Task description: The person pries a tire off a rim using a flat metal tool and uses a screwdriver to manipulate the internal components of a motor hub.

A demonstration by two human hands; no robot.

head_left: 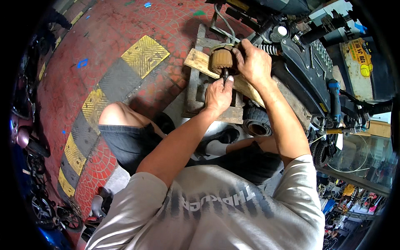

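Note:
A brown, ridged cylinder that looks like a motor stator (221, 61) stands on a pale wooden plank (200, 62) laid over a worn wooden stool (194, 86). My left hand (219, 96) is closed, thumb along a short dark rod (226, 74) at the near side of the stator. Whether that rod is the stator's shaft or a separate tool, I cannot tell. From the right, my right hand (255, 63) grips the stator's upper right side with thumb and bent fingers. Its fingertips are partly hidden behind the stator.
A partly stripped scooter (300, 75) stands close on the right, with a blue power tool (334, 100) on it. Under the stool's right side lies a small black tyre (257, 118). A yellow-and-grey speed bump (121, 81) crosses red paving on the left. Packed shelves (354, 204) stand lower right.

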